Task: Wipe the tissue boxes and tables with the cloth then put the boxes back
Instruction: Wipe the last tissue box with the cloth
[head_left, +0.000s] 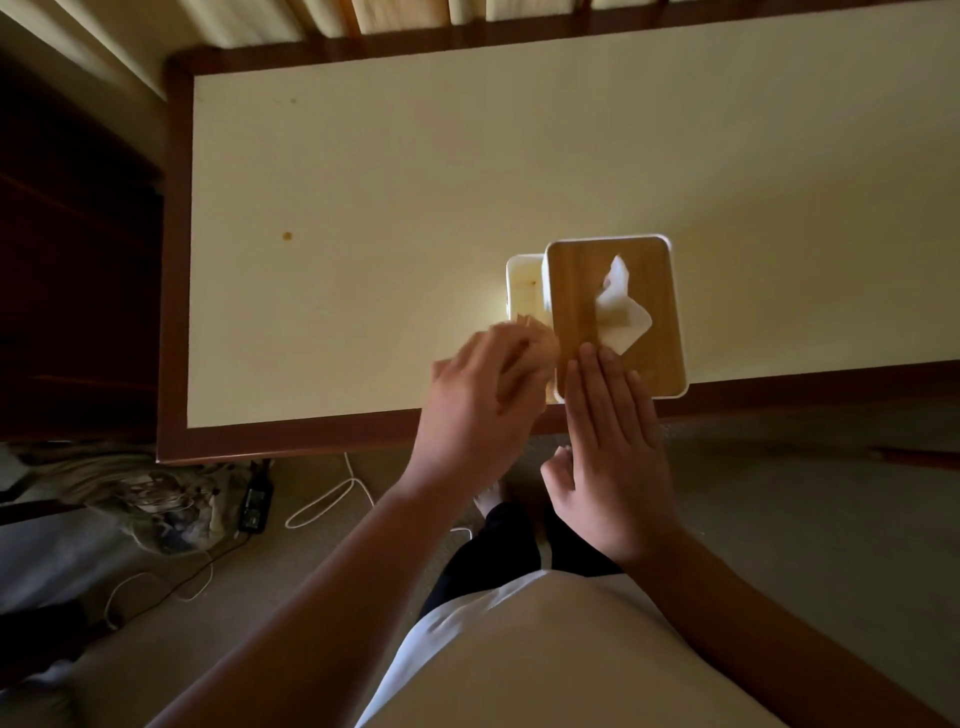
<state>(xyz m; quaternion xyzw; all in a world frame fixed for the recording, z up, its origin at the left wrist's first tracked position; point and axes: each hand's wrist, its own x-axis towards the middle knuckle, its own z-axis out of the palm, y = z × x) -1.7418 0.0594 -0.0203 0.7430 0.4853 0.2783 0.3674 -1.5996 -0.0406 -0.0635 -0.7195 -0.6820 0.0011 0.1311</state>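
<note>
Cream tabletop (415, 182) with a dark wood border fills the upper view, and carpet lies below it. Near its front edge stands the tissue box (576, 301), white-walled with a wooden lid, a tissue (621, 306) poking up through the slot. A shallow white tray (523, 283) touches its left side. The right grip (608, 457) is released, straight fingers pressed flat on the lid's near end. The left grip (478, 405), motion-blurred, clenches a pale cloth (540, 338) against the box's left wall. A white cable (332, 499) loops on the carpet.
</note>
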